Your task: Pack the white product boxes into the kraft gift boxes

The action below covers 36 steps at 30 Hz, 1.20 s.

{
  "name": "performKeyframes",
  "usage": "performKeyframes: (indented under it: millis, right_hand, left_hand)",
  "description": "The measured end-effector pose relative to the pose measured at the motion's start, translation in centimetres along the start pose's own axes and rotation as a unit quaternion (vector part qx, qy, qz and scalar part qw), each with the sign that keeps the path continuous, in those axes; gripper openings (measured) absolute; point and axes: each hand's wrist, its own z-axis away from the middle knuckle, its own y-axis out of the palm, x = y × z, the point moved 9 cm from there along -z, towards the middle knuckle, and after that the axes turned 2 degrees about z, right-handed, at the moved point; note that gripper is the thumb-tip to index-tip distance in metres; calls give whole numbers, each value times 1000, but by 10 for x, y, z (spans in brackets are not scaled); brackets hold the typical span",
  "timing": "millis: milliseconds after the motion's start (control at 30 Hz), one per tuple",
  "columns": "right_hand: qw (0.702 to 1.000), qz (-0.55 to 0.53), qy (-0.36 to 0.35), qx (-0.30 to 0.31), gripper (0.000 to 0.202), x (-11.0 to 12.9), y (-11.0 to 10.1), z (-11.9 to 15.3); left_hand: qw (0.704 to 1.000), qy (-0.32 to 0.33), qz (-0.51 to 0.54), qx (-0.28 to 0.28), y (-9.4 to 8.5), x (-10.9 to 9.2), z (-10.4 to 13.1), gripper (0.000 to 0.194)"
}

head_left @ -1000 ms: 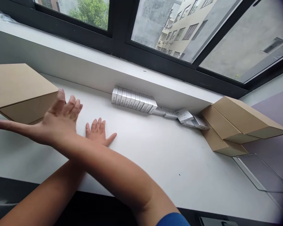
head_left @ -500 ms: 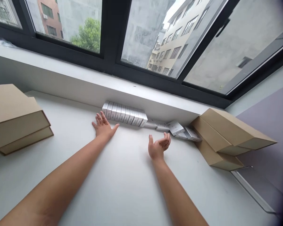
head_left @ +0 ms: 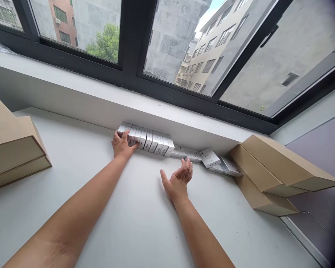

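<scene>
A row of small silvery-white boxes [head_left: 156, 143] stands on edge against the low wall below the window sill. My left hand [head_left: 123, 146] is at the row's left end, its fingers round the end boxes and its thumb against their fronts; part of those boxes is hidden behind it. To the right of the row, more of the same boxes lie flat, and a tilted one [head_left: 210, 158] rests on others. My right hand [head_left: 177, 184] hovers in front of these, palm turned inward, thumb apart from loosely curled fingers, with nothing in it.
Large tan cardboard boxes [head_left: 279, 163] are stacked at the right, beside a thin metal frame [head_left: 301, 238]. Another pair of tan boxes [head_left: 13, 145] stands at the left. Behind the white table [head_left: 139, 223] runs the sill [head_left: 72, 80] under dark-framed windows.
My left hand has moved onto the left-end boxes and closed round them. A narrow gap now shows within the row. My right hand has shifted left and nearer to me, still empty.
</scene>
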Motion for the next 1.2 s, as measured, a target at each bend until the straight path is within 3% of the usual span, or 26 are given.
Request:
performKeyframes:
  millis: [200,433,533,833,1067,1200]
  right_hand:
    - [999,-18,23,16,82,-7,1,4]
    - [998,-30,34,46,81,-5,7,7]
    - [996,-22,36,80,84,-6,16,8]
    - [993,-14,44,109,85,-15,21,12]
    - [987,-25,50,150,83,-14,21,15]
    - [987,-25,50,147,83,-14,20,15]
  left_hand:
    - [1000,4,27,14,1,3,2,64]
    - [995,-1,-88,50,15,-5,0,90]
    - [992,-7,-114,60,20,-6,-2,90]
    - [995,-17,-88,40,13,-4,-2,96]
    - [998,-27,-46,-13,2,-2,-1,101]
    - [994,-97,-28,-51,-6,14,-9,118]
